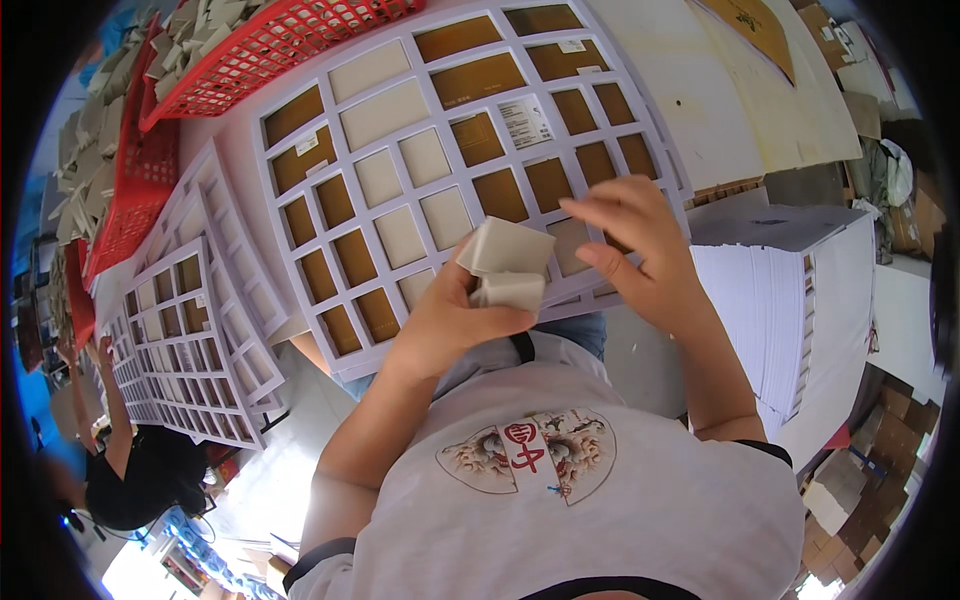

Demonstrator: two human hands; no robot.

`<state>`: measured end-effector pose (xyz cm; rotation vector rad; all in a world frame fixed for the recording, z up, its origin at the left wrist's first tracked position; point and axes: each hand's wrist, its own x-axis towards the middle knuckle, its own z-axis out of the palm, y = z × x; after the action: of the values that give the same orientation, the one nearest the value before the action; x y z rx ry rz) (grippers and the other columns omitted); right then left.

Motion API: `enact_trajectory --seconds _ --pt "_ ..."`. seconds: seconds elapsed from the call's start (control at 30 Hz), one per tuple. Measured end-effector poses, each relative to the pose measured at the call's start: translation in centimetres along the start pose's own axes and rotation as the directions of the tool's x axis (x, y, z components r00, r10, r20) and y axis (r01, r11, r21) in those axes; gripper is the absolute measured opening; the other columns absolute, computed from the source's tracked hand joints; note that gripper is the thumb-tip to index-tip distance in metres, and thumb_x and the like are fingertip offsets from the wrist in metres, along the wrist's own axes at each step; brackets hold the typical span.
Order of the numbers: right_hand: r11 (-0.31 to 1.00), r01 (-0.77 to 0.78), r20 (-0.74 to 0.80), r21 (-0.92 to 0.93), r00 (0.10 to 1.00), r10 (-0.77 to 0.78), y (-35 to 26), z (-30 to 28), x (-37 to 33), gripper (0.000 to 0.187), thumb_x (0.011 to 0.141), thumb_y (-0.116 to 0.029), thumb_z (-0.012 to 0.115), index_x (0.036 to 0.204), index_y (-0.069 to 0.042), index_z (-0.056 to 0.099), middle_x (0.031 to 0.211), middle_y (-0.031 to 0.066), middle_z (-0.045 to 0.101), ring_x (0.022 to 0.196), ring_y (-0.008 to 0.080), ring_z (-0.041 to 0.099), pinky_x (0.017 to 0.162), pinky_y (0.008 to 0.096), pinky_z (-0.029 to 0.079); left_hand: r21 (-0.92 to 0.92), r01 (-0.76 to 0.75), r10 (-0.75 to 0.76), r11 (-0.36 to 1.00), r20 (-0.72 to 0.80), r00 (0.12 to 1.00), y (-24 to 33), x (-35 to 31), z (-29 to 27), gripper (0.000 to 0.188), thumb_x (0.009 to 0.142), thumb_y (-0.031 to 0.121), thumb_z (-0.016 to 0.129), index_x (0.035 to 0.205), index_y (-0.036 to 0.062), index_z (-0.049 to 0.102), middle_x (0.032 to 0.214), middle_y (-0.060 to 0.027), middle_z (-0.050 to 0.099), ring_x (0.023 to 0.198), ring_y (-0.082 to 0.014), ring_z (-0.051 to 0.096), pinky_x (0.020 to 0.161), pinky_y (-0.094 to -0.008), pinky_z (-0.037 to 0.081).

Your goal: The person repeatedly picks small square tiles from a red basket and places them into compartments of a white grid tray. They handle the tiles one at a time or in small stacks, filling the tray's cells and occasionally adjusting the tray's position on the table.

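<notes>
My left hand (445,320) holds a small stack of cream square tiles (508,262) in front of my chest, the top tile tilted up. My right hand (640,245) hovers just right of the stack with fingers spread, holding nothing that I can see. Behind both hands lies a large white grid frame (437,115) with square cells. Some cells hold cream tiles (397,232); others show brown board. The bottom row of cells is partly hidden by my hands.
More white grid frames (195,320) lie at the left. Red plastic baskets (265,45) of cream tiles sit at the top left. A tall stack of white sheets (790,310) stands at the right. Another person's arm (110,420) shows at the lower left.
</notes>
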<state>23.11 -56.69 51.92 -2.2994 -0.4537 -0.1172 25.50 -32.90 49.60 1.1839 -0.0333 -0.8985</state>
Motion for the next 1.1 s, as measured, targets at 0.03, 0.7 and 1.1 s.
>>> enact_trajectory --seconds 0.03,0.7,1.1 --pt "0.987 -0.066 0.005 0.145 0.998 0.066 -0.6 0.0 0.5 0.035 0.079 -0.002 0.069 0.114 -0.005 0.067 0.109 0.0096 0.059 0.095 0.0252 0.056 0.08 0.0352 0.047 0.051 -0.018 0.017 0.999 0.018 1.0 -0.1 0.0 0.4 0.07 0.072 0.004 0.074 0.136 0.0069 0.046 0.115 -0.0045 0.059 0.106 -0.0149 0.058 0.089 -0.0327 0.049" --pt "0.719 -0.454 -0.001 0.526 0.845 0.534 4.9 -1.5 -2.9 0.013 0.087 0.003 0.061 0.099 -0.002 0.061 0.082 0.0007 0.058 0.07 0.008 0.05 0.064 0.0235 0.042 -0.178 0.002 -0.004 0.984 -0.012 1.0 0.6 1.0 0.1 0.065 0.071 0.006 0.078 0.129 0.0066 0.048 0.112 -0.0078 0.061 0.1 -0.0217 0.066 0.085 -0.0357 0.053" --pt "0.937 -0.292 0.037 -0.194 0.952 0.304 3.7 -1.8 -2.3 0.016 0.084 -0.001 0.061 0.101 -0.002 0.063 0.093 0.0092 0.06 0.087 0.0259 0.057 0.076 0.0361 0.045 -0.106 -0.013 0.005 0.994 -0.083 0.997 0.8 0.7 0.9 0.066 0.073 0.007 0.077 0.131 0.0061 0.046 0.109 -0.0083 0.062 0.1 -0.0196 0.065 0.085 -0.0336 0.051"
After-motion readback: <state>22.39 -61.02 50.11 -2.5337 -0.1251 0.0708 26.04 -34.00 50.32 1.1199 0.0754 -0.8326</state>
